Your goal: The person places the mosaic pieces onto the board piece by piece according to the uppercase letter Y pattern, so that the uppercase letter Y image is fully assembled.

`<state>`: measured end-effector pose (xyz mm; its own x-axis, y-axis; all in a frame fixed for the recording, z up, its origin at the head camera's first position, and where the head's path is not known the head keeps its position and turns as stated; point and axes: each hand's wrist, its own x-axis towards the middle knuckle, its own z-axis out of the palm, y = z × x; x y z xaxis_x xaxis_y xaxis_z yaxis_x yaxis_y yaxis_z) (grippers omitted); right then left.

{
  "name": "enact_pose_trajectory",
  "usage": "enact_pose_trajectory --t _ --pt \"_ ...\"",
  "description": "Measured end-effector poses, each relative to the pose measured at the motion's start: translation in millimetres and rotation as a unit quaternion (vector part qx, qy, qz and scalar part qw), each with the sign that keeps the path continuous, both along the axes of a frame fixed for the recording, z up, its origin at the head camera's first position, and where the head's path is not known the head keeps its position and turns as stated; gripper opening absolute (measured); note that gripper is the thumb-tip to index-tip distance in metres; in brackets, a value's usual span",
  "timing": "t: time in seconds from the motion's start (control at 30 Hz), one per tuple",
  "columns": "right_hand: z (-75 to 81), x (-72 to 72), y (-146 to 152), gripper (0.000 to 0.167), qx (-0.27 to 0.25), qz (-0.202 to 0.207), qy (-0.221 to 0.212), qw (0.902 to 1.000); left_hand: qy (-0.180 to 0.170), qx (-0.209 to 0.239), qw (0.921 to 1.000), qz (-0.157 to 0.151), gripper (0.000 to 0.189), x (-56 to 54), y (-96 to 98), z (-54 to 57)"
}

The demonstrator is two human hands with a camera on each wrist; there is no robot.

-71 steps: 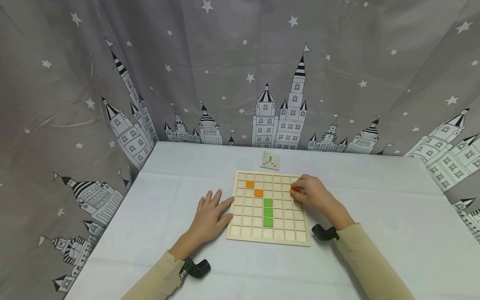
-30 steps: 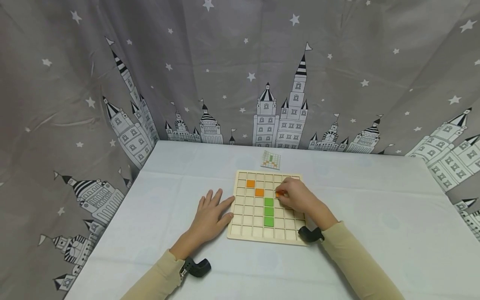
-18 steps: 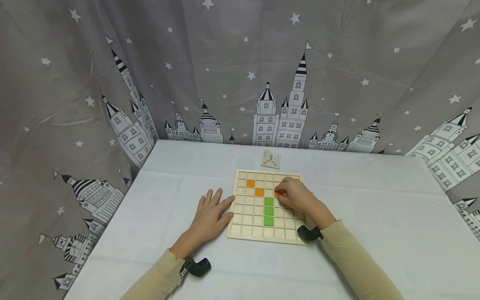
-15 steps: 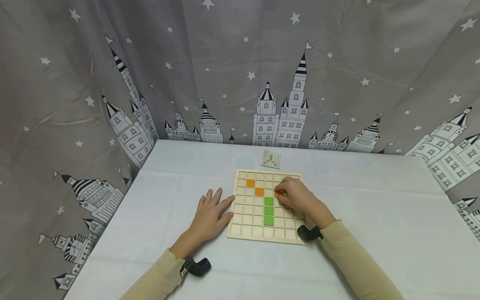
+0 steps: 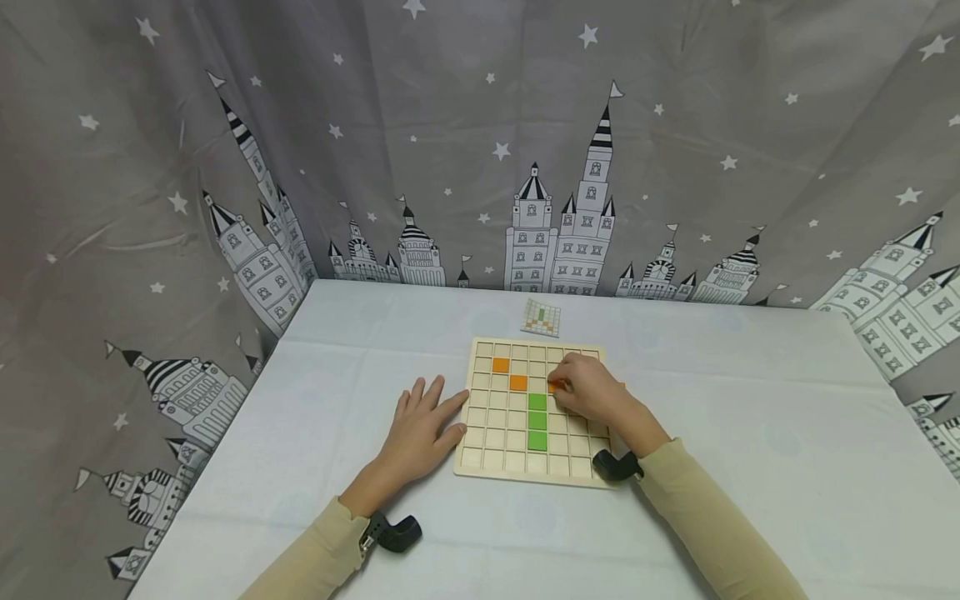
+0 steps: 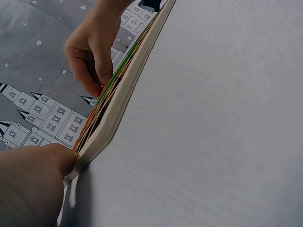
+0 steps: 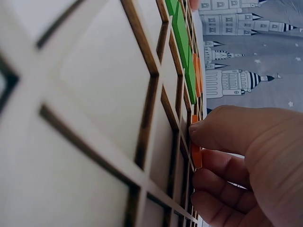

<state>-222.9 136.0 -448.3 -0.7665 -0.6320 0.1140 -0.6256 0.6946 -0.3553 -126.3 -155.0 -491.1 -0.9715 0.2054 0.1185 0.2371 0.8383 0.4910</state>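
My right hand (image 5: pixel 596 387) pinches a square orange tile (image 5: pixel 553 387) between thumb and fingers over the wooden grid board (image 5: pixel 493 438), just up and right of the top green tile. In the right wrist view the thumb lies along this orange tile (image 7: pixel 196 153), low at the grid ridges. Three green tiles (image 5: pixel 537 421) stand in a column on the board. Two orange tiles (image 5: pixel 501 366) sit diagonally above and left of them. My left hand (image 5: pixel 420 429) rests on the tablecloth with fingers spread, index finger and thumb touching the board's left edge.
A small pattern card (image 5: pixel 542 318) with green and orange squares lies behind the board. Another bit of orange (image 5: pixel 622 385) peeks out behind my right wrist. White cloth (image 5: pixel 787 400) covers the table, and a grey castle-print curtain (image 5: pixel 420 150) hangs behind it.
My right hand has carried the orange tile left from the board's right side to beside the green column, then stayed almost still. My left hand has kept its place.
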Motion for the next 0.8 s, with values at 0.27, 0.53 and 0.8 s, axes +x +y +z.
enact_pose_trajectory --t 0.27,0.53,0.8 --pt "-1.3 1.1 0.4 0.017 -0.010 0.004 0.010 0.9999 0.004 -0.002 1.0000 -0.001 0.050 0.5 -0.1 0.3" --pt "-3.3 1.2 0.4 0.019 -0.014 -0.005 0.004 0.9999 0.006 -0.002 1.0000 0.000 0.050 0.6 0.2 0.0" --pt "-3.5 1.2 0.3 0.019 -0.011 -0.004 0.005 0.9999 0.008 0.000 1.0000 0.000 0.050 0.4 -0.3 -0.4"
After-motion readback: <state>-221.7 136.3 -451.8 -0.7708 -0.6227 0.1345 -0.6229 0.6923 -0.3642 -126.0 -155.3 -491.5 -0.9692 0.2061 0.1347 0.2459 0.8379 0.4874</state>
